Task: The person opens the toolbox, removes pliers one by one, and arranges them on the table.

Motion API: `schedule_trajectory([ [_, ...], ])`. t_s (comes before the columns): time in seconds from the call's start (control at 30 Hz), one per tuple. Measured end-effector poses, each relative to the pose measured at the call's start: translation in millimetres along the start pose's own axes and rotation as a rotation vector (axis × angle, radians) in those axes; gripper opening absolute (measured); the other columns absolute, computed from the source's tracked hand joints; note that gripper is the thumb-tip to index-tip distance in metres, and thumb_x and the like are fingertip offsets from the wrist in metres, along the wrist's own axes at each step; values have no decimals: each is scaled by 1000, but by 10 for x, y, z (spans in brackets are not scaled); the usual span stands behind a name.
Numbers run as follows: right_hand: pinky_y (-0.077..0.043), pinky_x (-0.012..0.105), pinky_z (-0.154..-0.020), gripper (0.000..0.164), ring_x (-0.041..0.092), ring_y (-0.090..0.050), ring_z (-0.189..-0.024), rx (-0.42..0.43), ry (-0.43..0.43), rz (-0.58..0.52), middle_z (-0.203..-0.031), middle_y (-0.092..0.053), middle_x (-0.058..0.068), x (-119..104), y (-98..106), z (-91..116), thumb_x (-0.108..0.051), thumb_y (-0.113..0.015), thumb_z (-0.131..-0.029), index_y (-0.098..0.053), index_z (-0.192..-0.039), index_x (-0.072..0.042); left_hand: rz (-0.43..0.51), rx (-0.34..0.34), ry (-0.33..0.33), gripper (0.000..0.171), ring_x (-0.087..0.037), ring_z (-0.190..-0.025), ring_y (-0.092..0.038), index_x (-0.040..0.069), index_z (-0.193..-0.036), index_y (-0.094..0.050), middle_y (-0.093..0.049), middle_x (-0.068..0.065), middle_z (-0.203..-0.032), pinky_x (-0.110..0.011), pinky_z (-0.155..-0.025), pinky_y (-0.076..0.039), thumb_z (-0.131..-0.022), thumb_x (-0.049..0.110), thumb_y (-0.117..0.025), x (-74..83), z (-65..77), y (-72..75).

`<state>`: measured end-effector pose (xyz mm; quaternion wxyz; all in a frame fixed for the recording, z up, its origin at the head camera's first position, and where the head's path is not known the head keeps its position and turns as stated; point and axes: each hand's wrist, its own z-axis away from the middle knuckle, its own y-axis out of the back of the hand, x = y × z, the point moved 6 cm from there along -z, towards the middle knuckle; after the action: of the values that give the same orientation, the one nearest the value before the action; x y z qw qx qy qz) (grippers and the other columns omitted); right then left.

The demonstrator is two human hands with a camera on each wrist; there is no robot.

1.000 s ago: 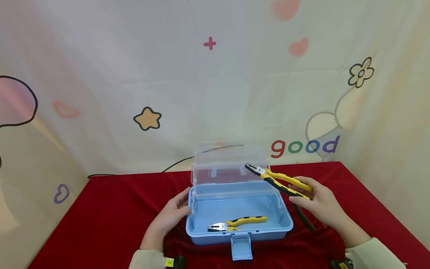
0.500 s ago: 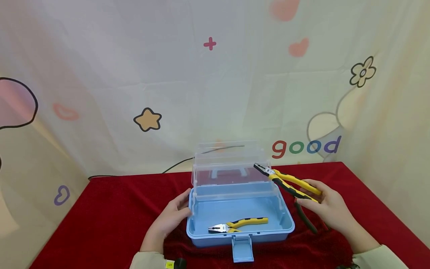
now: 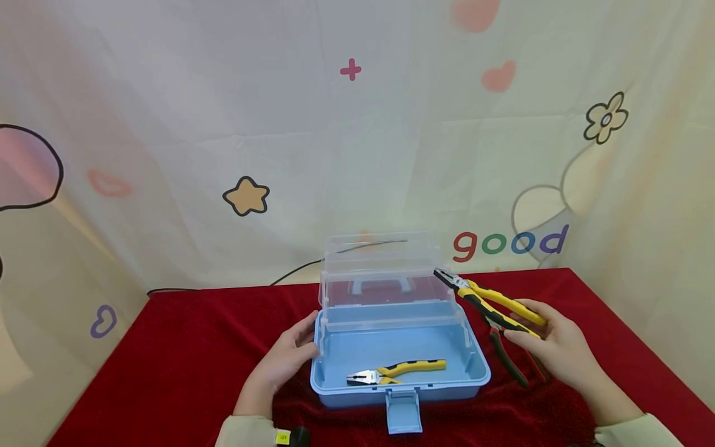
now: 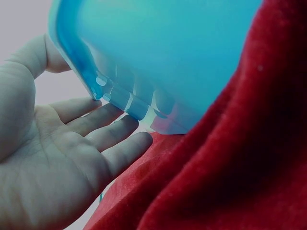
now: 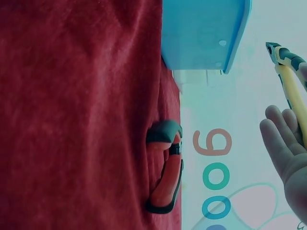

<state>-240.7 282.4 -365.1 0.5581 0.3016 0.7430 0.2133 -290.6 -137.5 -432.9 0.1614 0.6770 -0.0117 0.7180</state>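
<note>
Drawing your right hand [image 3: 558, 351] back toward the table's right edge, you have carried the yellow-handled pliers [image 3: 488, 302] away from over the blue toolbox [image 3: 475, 366]: a second ago their nose hung above the box's right rear corner, and now it sits just outside the clear raised lid [image 3: 380, 273]. That reads as a retreat from the box rather than a placement, so these pliers are no nearer going in. You grip them by the handles, fingers curled round them. They are held in the air, long axis running from lower right up to upper left, nose pointing toward the lid. Your left hand [image 3: 279, 366] has stayed at the box's left wall, fingers straight against it. A second pair of pliers [image 3: 393, 371] lies inside along the front wall, and a red-handled tool [image 3: 511, 360] lies on the red cloth [image 3: 167, 354] beneath your right hand.
</note>
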Motion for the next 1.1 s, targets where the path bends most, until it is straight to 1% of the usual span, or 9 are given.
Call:
schedule_trajectory([
  [0.1,-53,16,-63,57,20,-65,-88,3,-5,11,-112,-64,22,16,25,8,-24,-71,-83,-48,-131,-3,3,6,-9,76,-37,-135,-39,10,-149,-29,-38,-14,-149,-50,-101,-43,-78,6,-57,11,2,-5],
  [0.23,-53,15,-64,58,28,-65,-91,14,-16,23,-113,-63,23,44,48,13,-25,-71,-83,-47,-131,-3,3,10,-17,75,-36,-134,-40,11,-149,-29,-39,-13,-149,-50,-101,-43,-79,5,-57,27,12,1],
  [0.33,-52,15,-63,58,30,-66,-91,25,-16,24,-113,-62,24,65,65,14,-25,-71,-83,-48,-131,-3,-1,16,-24,74,-36,-134,-41,11,-148,-30,-39,-13,-148,-50,-101,-44,-79,5,-57,42,17,9],
  [0.47,-52,15,-63,58,28,-65,-91,26,-25,23,-114,-60,24,100,80,32,-25,-71,-83,-47,-132,-3,1,23,-28,75,-36,-133,-41,11,-148,-32,-40,-13,-148,-50,-100,-45,-78,6,-58,60,35,6],
  [0.63,-52,15,-63,59,19,-63,-89,21,-43,25,-116,-58,24,151,97,62,-26,-70,-84,-46,-133,-3,7,16,-25,74,-36,-134,-41,11,-148,-31,-39,-13,-148,-50,-101,-43,-79,5,-57,46,43,-9],
  [0.83,-52,16,-61,61,21,-61,-88,27,-67,47,-116,-57,24,206,112,84,-28,-70,-84,-46,-133,-2,-4,20,-21,75,-37,-133,-41,10,-148,-30,-39,-14,-148,-50,-100,-44,-78,5,-57,32,35,-12],
  [0.97,-52,18,-58,61,18,-60,-85,35,-75,52,-116,-56,23,238,124,103,-30,-69,-84,-46,-133,-3,-2,22,-15,75,-37,-133,-41,10,-148,-30,-39,-14,-148,-50,-100,-44,-78,6,-58,34,39,-10],
  [1.1,-52,18,-58,61,17,-58,-84,46,-79,61,-115,-57,22,265,154,119,-31,-69,-84,-46,-133,-3,0,19,-14,75,-37,-133,-41,10,-148,-30,-39,-15,-148,-50,-100,-44,-79,6,-58,36,40,-11],
])
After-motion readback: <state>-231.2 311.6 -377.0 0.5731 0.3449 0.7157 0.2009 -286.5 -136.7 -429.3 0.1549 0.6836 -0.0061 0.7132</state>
